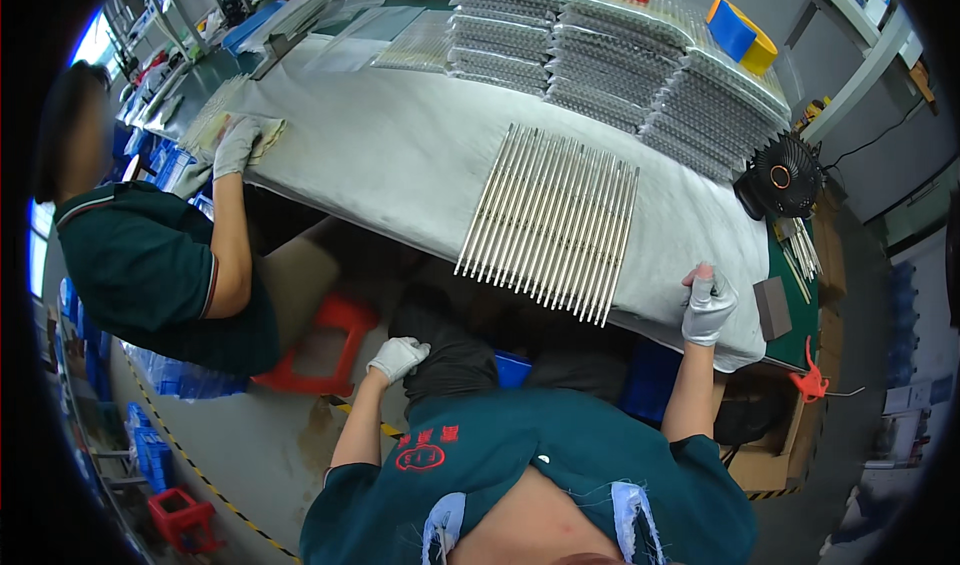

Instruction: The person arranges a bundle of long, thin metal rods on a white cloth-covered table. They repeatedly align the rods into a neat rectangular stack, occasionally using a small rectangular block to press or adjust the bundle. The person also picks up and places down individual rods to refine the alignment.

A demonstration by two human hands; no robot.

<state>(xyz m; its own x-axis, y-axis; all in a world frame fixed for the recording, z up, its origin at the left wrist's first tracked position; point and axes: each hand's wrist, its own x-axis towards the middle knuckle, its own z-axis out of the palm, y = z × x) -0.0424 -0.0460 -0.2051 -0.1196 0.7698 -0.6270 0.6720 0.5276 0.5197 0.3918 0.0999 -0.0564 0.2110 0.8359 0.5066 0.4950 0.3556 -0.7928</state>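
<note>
- Dark green shirt (520, 420) cloth, with red embroidery on the chest, lay nearest the camera, below the bench (370, 135) where the work was spread.
- Slender metal rods (550, 220) rested side by side in one layer, right of the bench's middle, their near ends seeming to jut just past its front edge.
- Right hand (708, 310), white-gloved with bare skin at a tip, sat over the bench's right end, apart from the rods; its fingers were bent, and I could not tell whether they were clenched or loose.
- Left hand (400, 358), also gloved, was at my thigh, well away from the rods; its fingers curled inward, and I could not tell whether they closed on anything.
- Handling these well, I judged, called for a light gloved touch, rods parallel and unstacked, and care that the overhanging ends were not knocked.
- Straight, round and shiny, the rods contrasted with the bench's soft, wrinkled whitish cover.
- Behind them rose stacked bubble-wrap packs (610, 60), clear and pimpled, with yellow and blue tape rolls (740, 37) on top.
- Beside my right hand lay a flat grey block (772, 308); beyond it stood a ribbed black fan (780, 177).
</note>
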